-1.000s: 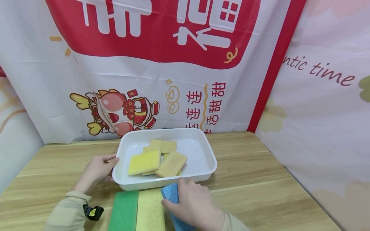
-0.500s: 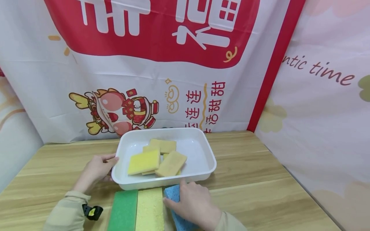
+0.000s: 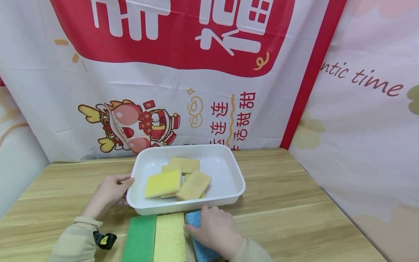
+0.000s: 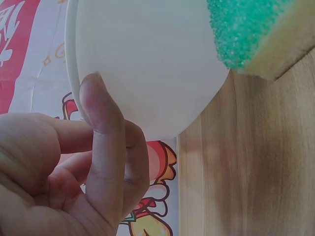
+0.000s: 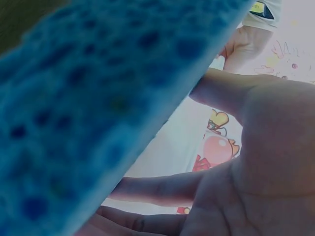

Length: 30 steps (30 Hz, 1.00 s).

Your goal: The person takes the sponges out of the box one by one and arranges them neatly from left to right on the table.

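Our left hand [image 3: 109, 191] holds the white tray [image 3: 160, 210] at its left end — our right hand [image 3: 217, 229] grips the blue sponge [image 3: 203, 253], just right of the yellow sponge [image 3: 170, 236] (smaller sponges [image 3: 163, 183] lie inside the tray).

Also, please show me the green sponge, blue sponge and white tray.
Green sponge [image 3: 139, 238]: head view, top face.
Blue sponge [image 5: 101, 101]: right wrist view, pitted broad face.
White tray [image 3: 162, 209]: head view, front wall.

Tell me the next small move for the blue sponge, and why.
Probably swing the near end of the blue sponge leftward with the right grip: it slants away from the yellow sponge, leaving a gap, while the green sponge lies close alongside the yellow one.
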{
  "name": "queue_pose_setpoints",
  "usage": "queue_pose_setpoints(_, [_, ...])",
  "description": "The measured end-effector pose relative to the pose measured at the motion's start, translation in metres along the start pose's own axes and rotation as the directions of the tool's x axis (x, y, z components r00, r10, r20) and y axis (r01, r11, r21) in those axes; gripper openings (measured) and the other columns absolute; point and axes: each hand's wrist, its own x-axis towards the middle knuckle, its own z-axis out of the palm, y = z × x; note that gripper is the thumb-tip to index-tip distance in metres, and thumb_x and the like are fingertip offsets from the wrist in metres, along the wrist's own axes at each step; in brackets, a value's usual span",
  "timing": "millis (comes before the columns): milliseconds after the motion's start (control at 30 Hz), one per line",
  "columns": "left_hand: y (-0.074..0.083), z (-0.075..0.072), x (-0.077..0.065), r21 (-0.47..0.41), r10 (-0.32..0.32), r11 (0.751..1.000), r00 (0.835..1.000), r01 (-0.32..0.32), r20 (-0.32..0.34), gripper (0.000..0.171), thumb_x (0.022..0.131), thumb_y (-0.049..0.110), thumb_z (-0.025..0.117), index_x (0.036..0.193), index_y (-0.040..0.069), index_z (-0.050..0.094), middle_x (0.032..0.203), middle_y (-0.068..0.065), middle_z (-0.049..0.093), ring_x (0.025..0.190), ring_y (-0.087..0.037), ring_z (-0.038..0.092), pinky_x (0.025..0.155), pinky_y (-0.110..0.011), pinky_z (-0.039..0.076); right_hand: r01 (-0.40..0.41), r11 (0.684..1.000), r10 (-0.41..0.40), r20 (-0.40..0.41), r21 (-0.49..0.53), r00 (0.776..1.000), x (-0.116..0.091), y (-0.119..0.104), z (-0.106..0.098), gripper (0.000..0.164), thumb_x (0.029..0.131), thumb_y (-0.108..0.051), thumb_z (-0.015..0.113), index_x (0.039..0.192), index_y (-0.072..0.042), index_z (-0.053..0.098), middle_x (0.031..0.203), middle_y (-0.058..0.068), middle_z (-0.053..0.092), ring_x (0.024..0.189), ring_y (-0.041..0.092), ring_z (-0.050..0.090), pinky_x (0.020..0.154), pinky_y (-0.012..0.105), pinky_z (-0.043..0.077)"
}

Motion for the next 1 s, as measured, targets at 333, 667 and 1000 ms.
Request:
queue_pose_setpoints(333, [-0.001, 0.001, 0.001, 0.0, -0.008, 1.0, 1.0, 0.008, -0.004, 0.054, 0.103, 0.027, 0.053, 0.142, -0.009, 0.043, 0.086, -0.013, 0.064, 0.065, -0.02, 0.064, 0.058, -0.038, 0.058, -0.021, 1.0, 0.021, 0.025, -0.003, 0.999, 0.004, -0.004, 0.009, 0.079, 0.08, -0.066, 0.067, 0.108, 0.007, 0.063, 0.084, 0.016, 0.063, 0.077, 0.03, 0.065, 0.059, 0.043, 0.054])
queue_pose_setpoints(667, [0.0, 0.001, 0.001, 0.004, -0.016, 1.0, 1.0, 0.016, -0.002, 0.055, 0.103, 0.028, 0.053, 0.143, -0.009, 0.042, 0.089, -0.016, 0.063, 0.066, -0.02, 0.063, 0.059, -0.038, 0.059, -0.036, 0.999, 0.038, -0.064, 0.035, 0.997, 0.001, -0.008, 0.015, 0.072, 0.079, -0.063, 0.071, 0.096, 0.007, 0.061, 0.076, 0.016, 0.061, 0.07, 0.027, 0.064, 0.053, 0.039, 0.053])
queue_pose_setpoints(1000, [0.0, 0.001, 0.0, 0.016, -0.004, 1.0, 1.0, 0.004, -0.006, 0.054, 0.103, 0.027, 0.053, 0.142, -0.009, 0.043, 0.08, -0.01, 0.065, 0.063, -0.019, 0.064, 0.057, -0.036, 0.058, -0.057, 0.997, 0.062, -0.087, 0.058, 0.994, 0.001, -0.014, 0.016, 0.082, 0.081, -0.06, 0.072, 0.11, 0.015, 0.056, 0.081, 0.022, 0.062, 0.072, 0.029, 0.065, 0.054, 0.04, 0.054])
